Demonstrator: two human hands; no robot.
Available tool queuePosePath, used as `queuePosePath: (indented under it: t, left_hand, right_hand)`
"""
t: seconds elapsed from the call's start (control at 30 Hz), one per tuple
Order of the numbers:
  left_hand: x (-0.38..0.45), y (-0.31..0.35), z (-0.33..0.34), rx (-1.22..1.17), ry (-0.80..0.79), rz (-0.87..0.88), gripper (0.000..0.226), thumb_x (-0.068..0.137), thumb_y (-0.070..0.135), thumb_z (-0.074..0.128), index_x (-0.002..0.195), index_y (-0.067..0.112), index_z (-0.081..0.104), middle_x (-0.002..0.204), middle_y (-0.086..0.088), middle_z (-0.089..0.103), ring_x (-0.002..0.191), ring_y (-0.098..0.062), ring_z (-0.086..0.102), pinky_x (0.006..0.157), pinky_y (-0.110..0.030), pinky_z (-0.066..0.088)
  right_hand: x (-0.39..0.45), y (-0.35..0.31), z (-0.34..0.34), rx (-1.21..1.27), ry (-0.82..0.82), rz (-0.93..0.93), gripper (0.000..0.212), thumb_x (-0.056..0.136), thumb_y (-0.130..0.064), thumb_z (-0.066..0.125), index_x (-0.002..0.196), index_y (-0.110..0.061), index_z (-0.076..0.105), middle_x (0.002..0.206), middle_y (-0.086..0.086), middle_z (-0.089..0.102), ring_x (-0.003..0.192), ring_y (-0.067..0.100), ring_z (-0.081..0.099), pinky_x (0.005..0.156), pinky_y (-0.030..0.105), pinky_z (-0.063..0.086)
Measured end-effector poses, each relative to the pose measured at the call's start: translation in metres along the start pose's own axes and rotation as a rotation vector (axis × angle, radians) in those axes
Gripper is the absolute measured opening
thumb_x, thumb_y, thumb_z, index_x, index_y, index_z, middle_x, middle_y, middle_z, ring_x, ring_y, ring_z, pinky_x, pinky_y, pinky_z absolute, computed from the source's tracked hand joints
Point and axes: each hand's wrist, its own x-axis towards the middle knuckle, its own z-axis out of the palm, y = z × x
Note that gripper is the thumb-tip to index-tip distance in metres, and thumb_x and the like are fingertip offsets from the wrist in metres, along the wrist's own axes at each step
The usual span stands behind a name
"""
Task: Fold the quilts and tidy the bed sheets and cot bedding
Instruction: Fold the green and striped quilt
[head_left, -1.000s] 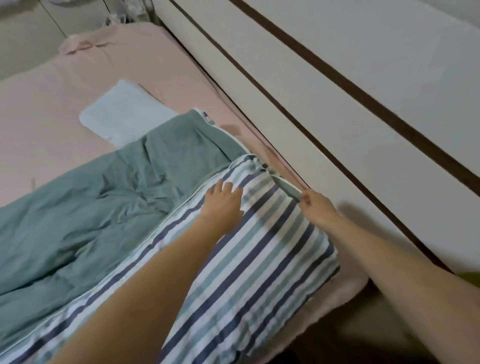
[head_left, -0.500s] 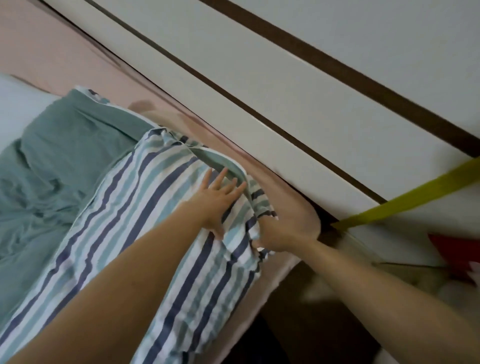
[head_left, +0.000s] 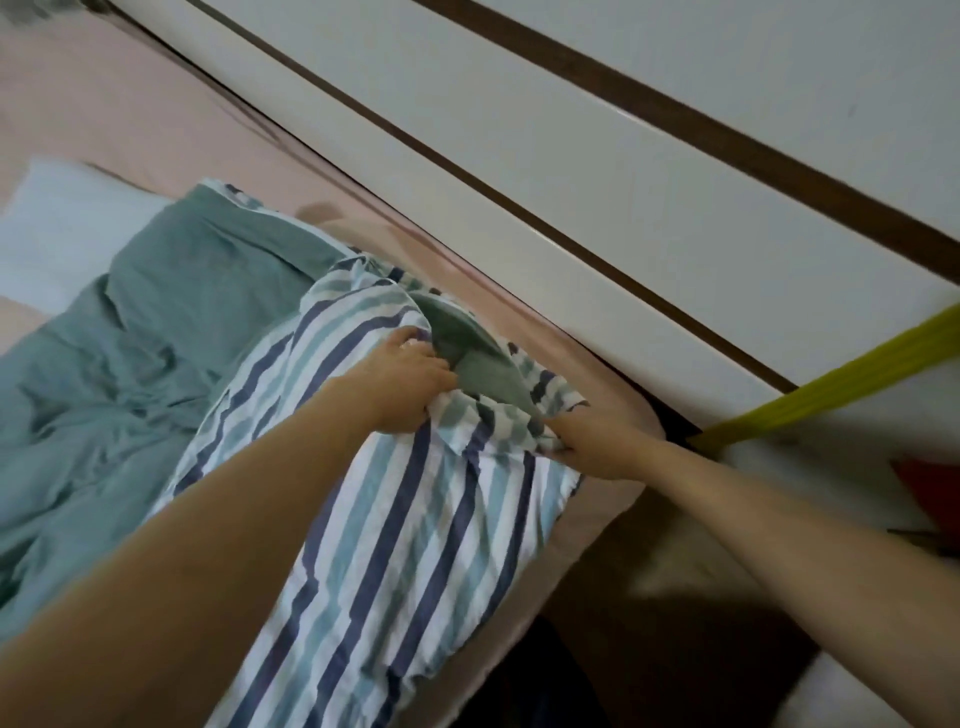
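A quilt lies on the pink bed sheet (head_left: 130, 119), green on one face (head_left: 130, 364) and striped blue, teal and white on the other (head_left: 395, 545). The striped part is folded over the green near the bed's right corner. My left hand (head_left: 410, 384) grips a bunch of the striped fabric at the fold's top edge. My right hand (head_left: 592, 441) grips the striped corner just to the right, close to the bed's edge. Between the two hands a flap of the green side (head_left: 467, 353) shows.
A white wardrobe front (head_left: 623, 156) with dark brown lines runs along the bed's right side. A white folded cloth (head_left: 57, 223) lies on the sheet at the left. A yellow-green strap (head_left: 831, 384) and a red object (head_left: 930, 483) sit at the right. Dark floor (head_left: 649, 649) lies below the bed corner.
My left hand went from lying flat on the striped fabric to gripping it. My right hand shifted its hold on the corner, and the quilt's end is bunched up, showing green inside.
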Motion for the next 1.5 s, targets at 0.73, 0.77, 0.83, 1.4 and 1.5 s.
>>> queuePosePath:
  t: [0.73, 0.77, 0.83, 1.4, 1.5]
  left_hand:
    - [0.056, 0.097, -0.006, -0.437, 0.016, -0.284, 0.048, 0.097, 0.023, 0.046, 0.142, 0.014, 0.033, 0.142, -0.013, 0.039, 0.130, -0.033, 0.039, 0.107, -0.050, 0.032]
    - [0.051, 0.086, 0.004, -0.473, 0.014, -0.388, 0.054, 0.094, 0.024, 0.051, 0.142, 0.013, 0.029, 0.143, -0.014, 0.037, 0.131, -0.035, 0.037, 0.106, -0.052, 0.032]
    - [0.038, 0.066, 0.024, -0.563, -0.058, -0.585, 0.081, 0.086, 0.043, 0.064, 0.146, 0.012, 0.019, 0.147, -0.018, 0.030, 0.136, -0.039, 0.031, 0.108, -0.056, 0.029]
    - [0.003, -0.060, 0.045, -0.884, 0.250, -0.835, 0.030, 0.088, 0.032, 0.056, 0.113, 0.016, 0.055, 0.115, -0.015, 0.061, 0.106, -0.037, 0.057, 0.084, -0.043, 0.046]
    - [-0.011, -0.070, 0.077, -0.930, -0.063, -0.741, 0.061, 0.087, 0.043, 0.061, 0.136, 0.011, 0.042, 0.138, -0.018, 0.044, 0.126, -0.038, 0.044, 0.105, -0.049, 0.038]
  right_hand:
    - [-0.066, 0.011, 0.002, 0.280, 0.053, 0.512, 0.066, 0.089, -0.044, 0.061, 0.141, -0.013, 0.035, 0.142, 0.006, 0.044, 0.129, 0.027, 0.045, 0.102, 0.042, 0.042]
    - [-0.049, 0.002, -0.001, 0.303, 0.138, 0.470, 0.069, 0.088, -0.047, 0.062, 0.141, -0.012, 0.036, 0.142, 0.006, 0.044, 0.129, 0.025, 0.044, 0.104, 0.040, 0.041]
    - [-0.016, -0.011, -0.005, 0.245, 0.225, 0.394, 0.078, 0.085, -0.053, 0.062, 0.144, -0.012, 0.032, 0.146, 0.009, 0.041, 0.132, 0.025, 0.040, 0.107, 0.040, 0.037]
    - [0.140, -0.107, -0.060, 0.171, 0.491, 0.328, 0.020, 0.098, -0.017, 0.045, 0.110, -0.012, 0.060, 0.107, 0.007, 0.065, 0.101, 0.026, 0.061, 0.088, 0.038, 0.049]
    - [0.151, -0.109, -0.048, -0.061, 0.268, 0.511, 0.038, 0.096, -0.019, 0.048, 0.132, -0.007, 0.050, 0.136, 0.015, 0.051, 0.123, 0.032, 0.049, 0.103, 0.042, 0.041]
